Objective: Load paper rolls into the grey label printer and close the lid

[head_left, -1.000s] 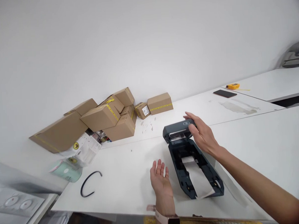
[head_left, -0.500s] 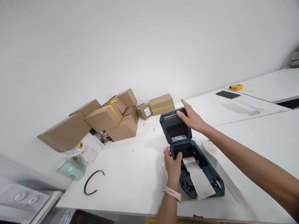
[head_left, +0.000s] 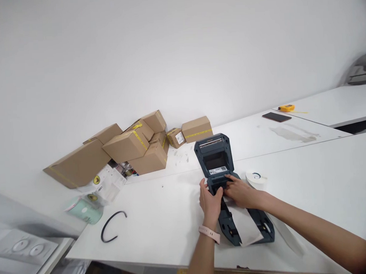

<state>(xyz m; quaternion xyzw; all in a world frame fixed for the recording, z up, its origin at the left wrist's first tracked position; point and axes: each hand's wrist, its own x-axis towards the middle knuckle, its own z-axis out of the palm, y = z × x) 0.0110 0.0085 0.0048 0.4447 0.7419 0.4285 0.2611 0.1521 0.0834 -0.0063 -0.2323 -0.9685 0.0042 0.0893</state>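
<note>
A dark label printer [head_left: 214, 156] lies on the white table with its lid raised. A strip of white label paper [head_left: 246, 227] runs along its open base and over the near end. My left hand [head_left: 210, 202] is closed on the printer's left side, thumb over the rim. My right hand [head_left: 240, 191] reaches into the base near the hinge, over the far end of the strip. Its fingers are bent, with the tips partly hidden, and what they pinch I cannot make out. Right of the printer stands a roll of white labels [head_left: 255, 177], with a loose tail running towards me.
Cardboard boxes [head_left: 125, 145] are piled against the wall at the left. A black curved strip [head_left: 103, 229] and a mint green container [head_left: 86, 210] are at the table's left end. Farther right lie a phone [head_left: 276, 116] and a yellow tape measure [head_left: 287, 108].
My right hand has left the raised lid and come down into the printer's base. The lid stays up without it. My left hand keeps its hold on the printer's side.
</note>
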